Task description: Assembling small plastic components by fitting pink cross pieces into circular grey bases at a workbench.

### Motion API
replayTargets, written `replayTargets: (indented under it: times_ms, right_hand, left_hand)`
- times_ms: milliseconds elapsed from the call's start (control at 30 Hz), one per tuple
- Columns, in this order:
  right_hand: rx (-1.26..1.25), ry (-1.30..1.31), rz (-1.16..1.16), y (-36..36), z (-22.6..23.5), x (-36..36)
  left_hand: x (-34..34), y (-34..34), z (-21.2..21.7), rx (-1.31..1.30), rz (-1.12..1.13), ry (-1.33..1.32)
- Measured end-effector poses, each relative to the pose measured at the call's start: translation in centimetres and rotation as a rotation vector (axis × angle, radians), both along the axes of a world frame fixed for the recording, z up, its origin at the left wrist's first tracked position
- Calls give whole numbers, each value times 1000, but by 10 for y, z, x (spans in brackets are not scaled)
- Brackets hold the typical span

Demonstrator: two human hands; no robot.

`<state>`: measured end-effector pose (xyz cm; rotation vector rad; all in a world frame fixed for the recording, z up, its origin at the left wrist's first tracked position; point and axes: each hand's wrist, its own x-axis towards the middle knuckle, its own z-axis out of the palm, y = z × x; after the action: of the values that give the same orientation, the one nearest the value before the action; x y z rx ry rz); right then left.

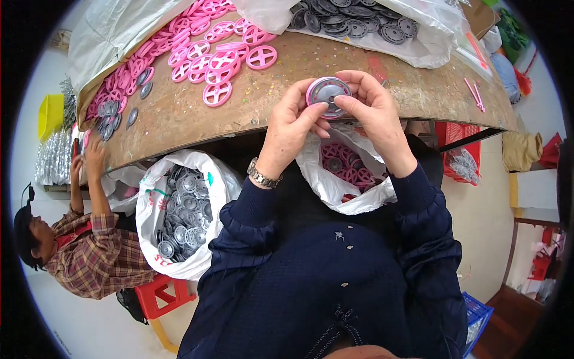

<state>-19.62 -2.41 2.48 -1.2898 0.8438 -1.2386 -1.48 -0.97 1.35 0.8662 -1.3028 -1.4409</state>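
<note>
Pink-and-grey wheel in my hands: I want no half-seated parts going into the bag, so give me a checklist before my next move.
1. Both hands on the wheel: ok, left hand and right hand pinch it.
2. Grey disc inside pink rim: ok.
3. Fully seated: cannot tell.
4. Lap bag open below: ok.
5. Pink wheels on the table: ok.
6. Co-worker's hand apart: ok.
</note>
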Motion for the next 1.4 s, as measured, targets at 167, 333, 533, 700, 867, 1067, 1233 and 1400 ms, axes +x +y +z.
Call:
replayTargets:
  times_ms: [167,333,533,700,867,1067,1233,1400]
  right_hand:
    - [-13,65,20,4,3,-2]
    - [10,108,17,15,16,-3]
    - [-66,211,-9,21,11,-3]
    - [-46,84,4,22,8,5]
    - [-152,93,-184,27,-2,14]
    - [-61,120,-146,23,-8,5]
    - [147,-53,-61,22,-6,-5]
    - [308,-368,79,18,-10,-20]
  left_hand:
    - [-2,4,0,-53,60,-3]
    - [-5,5,-2,-178,68,-58]
    - [-8,11,-4,-201,119,-96]
    - [-14,12,-4,-34,126,57]
    - [-13,10,-5,16,190,130]
    - [-13,12,-6,71,142,245]
    - [-9,11,-9,33,114,212]
    - [1,9,-12,-79,179,126]
